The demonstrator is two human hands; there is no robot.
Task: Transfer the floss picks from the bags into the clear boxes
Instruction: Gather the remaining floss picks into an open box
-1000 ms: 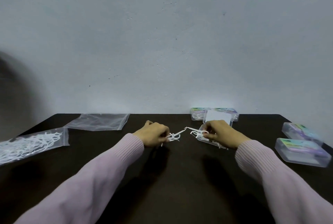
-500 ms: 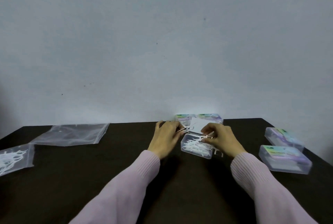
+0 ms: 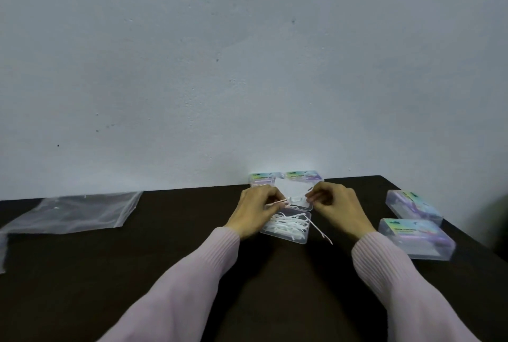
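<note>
Both arms wear pale lilac knit sleeves (image 3: 192,281) with ribbed cuffs (image 3: 367,245).

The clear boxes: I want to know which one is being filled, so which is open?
The clear box between the two hands: its lid is raised and loose white floss picks lie in it. The four labelled boxes, two at the wall and two on the right, are closed.

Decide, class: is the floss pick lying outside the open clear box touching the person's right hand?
Apart. The head view shows the stray floss pick lying beside the open clear box, with dark table visible between it and the right hand.
</note>
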